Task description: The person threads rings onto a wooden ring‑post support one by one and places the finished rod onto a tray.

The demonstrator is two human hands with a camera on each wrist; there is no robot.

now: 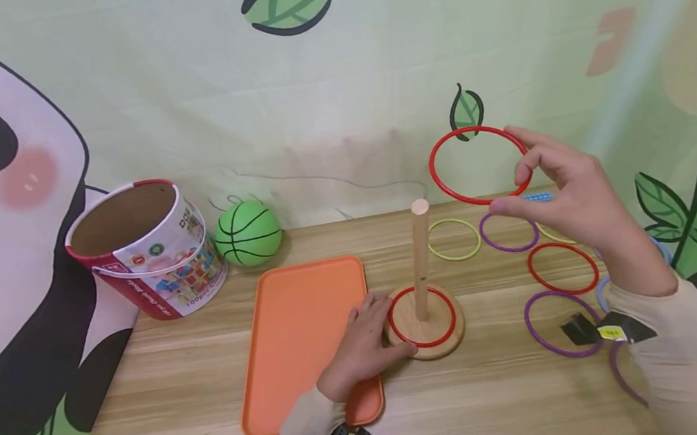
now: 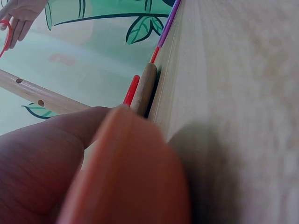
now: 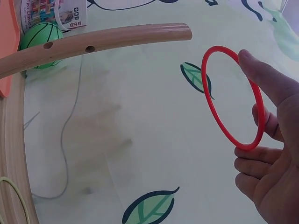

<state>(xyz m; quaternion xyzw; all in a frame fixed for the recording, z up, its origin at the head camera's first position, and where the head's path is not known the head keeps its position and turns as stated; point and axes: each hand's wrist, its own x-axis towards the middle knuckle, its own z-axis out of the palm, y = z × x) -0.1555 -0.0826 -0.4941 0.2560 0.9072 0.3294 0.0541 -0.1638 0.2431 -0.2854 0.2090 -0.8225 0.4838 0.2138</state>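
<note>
A wooden peg (image 1: 420, 259) stands upright on a round wooden base (image 1: 434, 347), with one red ring (image 1: 451, 322) lying around it on the base. My left hand (image 1: 362, 344) rests on the table, fingers touching the base's left edge (image 2: 144, 88). My right hand (image 1: 564, 188) is raised to the right of the peg and pinches a red ring (image 1: 479, 164) between thumb and fingers, above the peg's top. In the right wrist view the held red ring (image 3: 233, 98) hangs near the peg (image 3: 93, 44).
An orange tray (image 1: 299, 332) lies left of the base. A round tub (image 1: 146, 252) leans at the back left beside a green ball (image 1: 247, 233). Several loose rings lie at the right: yellow-green (image 1: 454, 238), purple (image 1: 508, 232), red (image 1: 562, 268), purple (image 1: 560, 323).
</note>
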